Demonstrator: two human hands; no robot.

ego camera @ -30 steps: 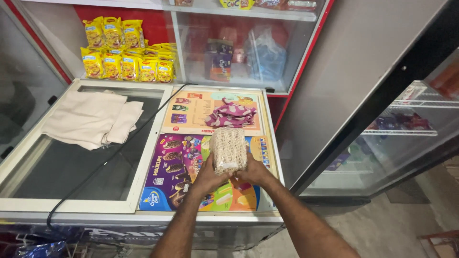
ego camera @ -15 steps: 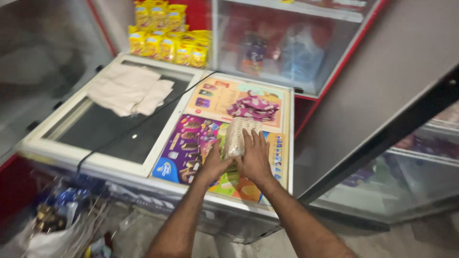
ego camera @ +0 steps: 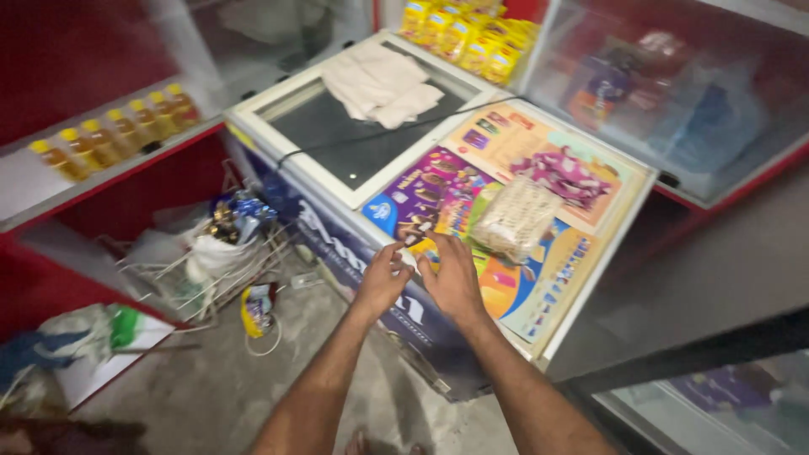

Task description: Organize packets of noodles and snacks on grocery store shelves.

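Packet: pale, mesh-patterned packet (ego camera: pixel 516 217) lying flat on the freezer lid (ego camera: pixel 581 253), over its bright picture panels; no hand on it
Left hand (ego camera: pixel 383 276): near the lid's front edge; grip loosely curled, holding nothing I can make out
Right hand (ego camera: pixel 453 274): fingers spread, empty, just short of the packet
Progress: packet set down and released; what remains cannot be told

Both forearms are bare to the elbow: no sleeves, watch or rings visible.
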